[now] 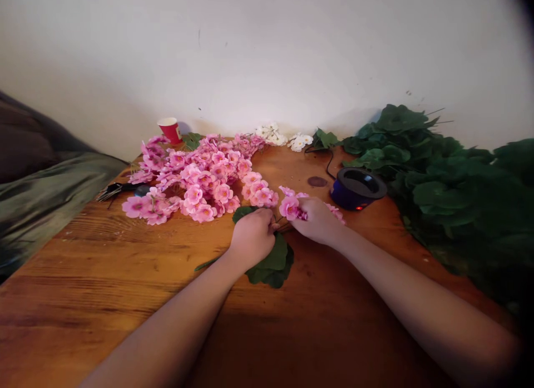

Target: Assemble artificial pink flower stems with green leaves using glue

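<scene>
Low over the wooden table [137,265], my left hand [253,236] is closed around the stem of a spray of green artificial leaves [273,263], which spread out below and behind it. Close by on the right, my right hand [316,220] grips a cluster of pink artificial flowers [289,207] by its stems. Thin stems run between the two hands; my fingers hide where they meet. A large heap of pink flowers [208,176] lies just beyond my left hand.
Right of my hands stands a dark blue pot [354,197] with a black rim, a lit red light and a cord. Green leaves [442,193] pile along the right edge. White flowers [271,134] and a red paper cup [170,133] are near the wall; a dark tool [119,188] lies left.
</scene>
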The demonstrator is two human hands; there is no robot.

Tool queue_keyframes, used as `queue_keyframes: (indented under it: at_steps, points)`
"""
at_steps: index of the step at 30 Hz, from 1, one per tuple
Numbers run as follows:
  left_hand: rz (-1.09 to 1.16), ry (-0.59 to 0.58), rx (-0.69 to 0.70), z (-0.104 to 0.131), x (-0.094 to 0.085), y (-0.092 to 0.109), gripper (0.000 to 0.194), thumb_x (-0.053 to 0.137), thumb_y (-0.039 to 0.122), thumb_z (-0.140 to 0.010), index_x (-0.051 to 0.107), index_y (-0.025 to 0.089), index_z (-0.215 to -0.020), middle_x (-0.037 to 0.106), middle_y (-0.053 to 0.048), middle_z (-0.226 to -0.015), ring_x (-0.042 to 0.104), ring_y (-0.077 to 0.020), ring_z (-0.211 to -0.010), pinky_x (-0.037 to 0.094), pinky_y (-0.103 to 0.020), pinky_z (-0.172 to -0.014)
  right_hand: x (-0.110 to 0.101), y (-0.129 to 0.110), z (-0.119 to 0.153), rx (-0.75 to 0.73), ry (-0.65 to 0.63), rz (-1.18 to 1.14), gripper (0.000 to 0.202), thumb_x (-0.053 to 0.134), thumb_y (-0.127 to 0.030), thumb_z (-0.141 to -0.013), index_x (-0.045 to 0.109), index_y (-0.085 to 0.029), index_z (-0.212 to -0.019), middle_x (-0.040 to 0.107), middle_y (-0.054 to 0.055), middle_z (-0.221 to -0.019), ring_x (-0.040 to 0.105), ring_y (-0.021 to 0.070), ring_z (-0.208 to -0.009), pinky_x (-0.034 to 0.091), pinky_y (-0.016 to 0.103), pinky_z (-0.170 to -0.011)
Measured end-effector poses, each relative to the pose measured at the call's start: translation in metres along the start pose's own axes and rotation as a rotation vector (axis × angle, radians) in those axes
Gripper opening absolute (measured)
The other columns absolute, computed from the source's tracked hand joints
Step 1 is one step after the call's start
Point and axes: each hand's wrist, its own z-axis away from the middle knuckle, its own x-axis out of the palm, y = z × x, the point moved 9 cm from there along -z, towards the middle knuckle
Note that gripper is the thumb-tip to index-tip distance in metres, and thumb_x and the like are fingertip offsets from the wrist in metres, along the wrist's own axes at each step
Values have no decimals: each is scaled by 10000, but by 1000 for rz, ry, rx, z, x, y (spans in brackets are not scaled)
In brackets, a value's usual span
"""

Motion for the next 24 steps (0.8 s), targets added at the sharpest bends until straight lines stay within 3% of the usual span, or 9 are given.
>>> queue_keyframes:
  at_steps: [7,12,17,21,24]
  points:
    - [37,13,-18,0,0,-2,134,541,123,-833,561,204,-727,641,-31,-784,587,-193,-733,364,-303,-614,4,6,2,54,13,-7,133,546,-199,-741,477,-189,-628,538,16,-638,460,144,-605,264,283,-575]
    - [196,61,-41,1,-7,-6,156,568,145,-835,536,198,-691,620,-8,-739,572,-173,-715,378,-290,-635,0,5,-1,175,34,17,239,559,-250,-787,458,-191,-578,527,10,-575,430,134,-544,223,292,-538]
    - [407,180,22,3,-25,-7,163,553,160,-860,578,194,-702,599,-1,-740,575,-157,-746,442,-284,-711,-14,-10,-2,119,131,-84,140,553,-277,-838,585,-191,-732,642,30,-762,551,172,-690,343,278,-620]
    - [446,339,-46,3,-43,-23,114,576,194,-862,682,202,-907,651,-50,-993,604,-200,-989,473,-360,-923,-24,-10,0,73,228,-105,132,554,-318,-866,592,-193,-844,642,54,-901,576,209,-814,417,310,-715]
    - [323,298,-117,0,-38,-32,283,634,239,-828,695,192,-1100,586,-113,-1282,493,-284,-1256,367,-463,-1101,-30,-4,3,92,314,-114,154,573,-329,-861,586,-196,-937,622,69,-976,584,231,-889,454,351,-783]
